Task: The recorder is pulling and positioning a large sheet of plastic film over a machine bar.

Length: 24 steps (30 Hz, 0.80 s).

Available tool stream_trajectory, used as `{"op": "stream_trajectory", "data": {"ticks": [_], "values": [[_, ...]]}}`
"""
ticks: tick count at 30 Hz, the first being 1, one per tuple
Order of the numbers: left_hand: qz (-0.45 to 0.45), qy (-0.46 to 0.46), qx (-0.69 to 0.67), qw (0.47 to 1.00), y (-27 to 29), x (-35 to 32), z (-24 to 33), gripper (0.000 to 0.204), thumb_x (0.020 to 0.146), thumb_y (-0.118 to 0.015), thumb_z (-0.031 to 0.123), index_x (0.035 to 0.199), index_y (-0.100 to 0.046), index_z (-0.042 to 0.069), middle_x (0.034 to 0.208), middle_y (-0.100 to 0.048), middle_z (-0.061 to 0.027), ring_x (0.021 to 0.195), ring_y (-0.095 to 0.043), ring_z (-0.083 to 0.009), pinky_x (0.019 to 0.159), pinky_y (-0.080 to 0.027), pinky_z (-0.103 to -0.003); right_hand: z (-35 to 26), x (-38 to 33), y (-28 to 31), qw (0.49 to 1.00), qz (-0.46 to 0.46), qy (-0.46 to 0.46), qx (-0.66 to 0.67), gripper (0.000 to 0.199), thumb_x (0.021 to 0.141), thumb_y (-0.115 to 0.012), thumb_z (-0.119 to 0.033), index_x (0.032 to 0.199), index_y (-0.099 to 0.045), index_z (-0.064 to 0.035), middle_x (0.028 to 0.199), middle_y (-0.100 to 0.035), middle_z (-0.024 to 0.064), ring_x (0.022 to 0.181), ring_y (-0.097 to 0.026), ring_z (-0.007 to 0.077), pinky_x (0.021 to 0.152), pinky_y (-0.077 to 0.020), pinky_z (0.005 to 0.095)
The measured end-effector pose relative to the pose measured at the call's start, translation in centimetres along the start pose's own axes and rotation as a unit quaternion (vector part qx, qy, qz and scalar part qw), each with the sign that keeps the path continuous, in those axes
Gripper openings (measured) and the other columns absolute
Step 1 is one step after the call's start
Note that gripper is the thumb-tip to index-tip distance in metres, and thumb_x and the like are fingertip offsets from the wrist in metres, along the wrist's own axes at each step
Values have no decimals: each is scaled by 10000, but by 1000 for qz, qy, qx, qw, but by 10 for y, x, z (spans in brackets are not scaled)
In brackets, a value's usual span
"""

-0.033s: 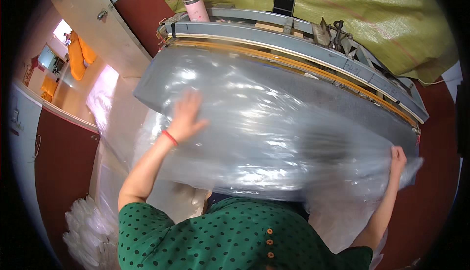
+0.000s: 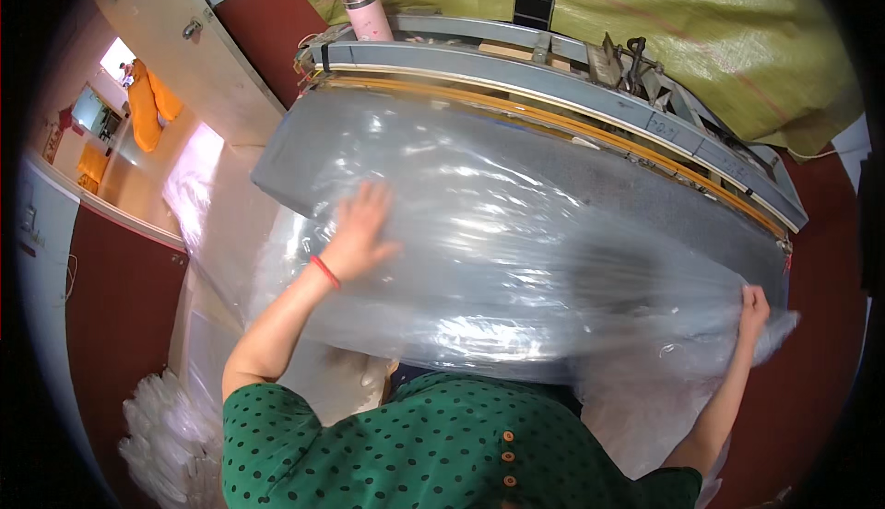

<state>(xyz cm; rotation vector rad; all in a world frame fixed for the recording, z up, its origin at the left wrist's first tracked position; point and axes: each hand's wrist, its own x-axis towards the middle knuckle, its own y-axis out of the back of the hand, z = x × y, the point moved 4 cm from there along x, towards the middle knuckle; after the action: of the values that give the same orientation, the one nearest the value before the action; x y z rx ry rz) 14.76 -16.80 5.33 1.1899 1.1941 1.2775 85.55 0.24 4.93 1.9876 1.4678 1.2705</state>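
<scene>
Plastic sheet (image 2: 479, 232) in right fingers (image 2: 758, 297); left fingers (image 2: 363, 203) spread over it.

Counted two hands: one left hand (image 2: 362, 230), one right hand (image 2: 755, 309). Also one red wristband (image 2: 325, 271), one pink flask (image 2: 367, 13), one dark phone (image 2: 535, 2), one grey bench (image 2: 678, 186), one yellow-green woven sheet (image 2: 710, 34), one green dotted top (image 2: 396, 444) with three visible buttons (image 2: 508, 457). Clear plastic film (image 2: 489, 228) was there too; layers weren't countable.

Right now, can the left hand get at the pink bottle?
Probably, perhaps with a lean: the left hand is spread open over the plastic sheet, and the pink bottle rises above the grey rail in front of it.
</scene>
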Motion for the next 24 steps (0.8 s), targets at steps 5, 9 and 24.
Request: {"op": "stream_trajectory", "data": {"ticks": [5, 9, 24], "values": [[47, -65, -84, 993, 2, 29, 5, 758, 783, -509, 452, 1317, -202, 9, 1385, -173, -151, 1287, -119, -326, 1005, -135, -491, 30, -16, 29, 999, 5, -30, -25, 202, 812, -551, -124, 683, -448, -7, 594, -349, -18, 576, -311, 72, 511, -308, 217], [80, -89, -66, 991, -3, 88, -22, 737, 789, -500, 453, 1310, -223, 11, 1382, -186, -150, 1287, -132, -313, 1003, -141, -492, 32, -15, 26, 999, -5, -43, 11, 206, 811, -553, -122, 675, -442, -14, 596, -342, -32, 579, -313, 64, 509, -299, 213], [109, -31, -109, 988, 1, 98, 22, 523, 807, -523, 357, 1200, -431, 25, 1265, -405, -144, 1210, -325, -292, 968, -265, -428, 114, -77, 98, 964, -12, -220, 147, 184, 819, -560, -210, 724, -549, -53, 680, -445, -70, 642, -373, 40, 579, -304, 184]]}}
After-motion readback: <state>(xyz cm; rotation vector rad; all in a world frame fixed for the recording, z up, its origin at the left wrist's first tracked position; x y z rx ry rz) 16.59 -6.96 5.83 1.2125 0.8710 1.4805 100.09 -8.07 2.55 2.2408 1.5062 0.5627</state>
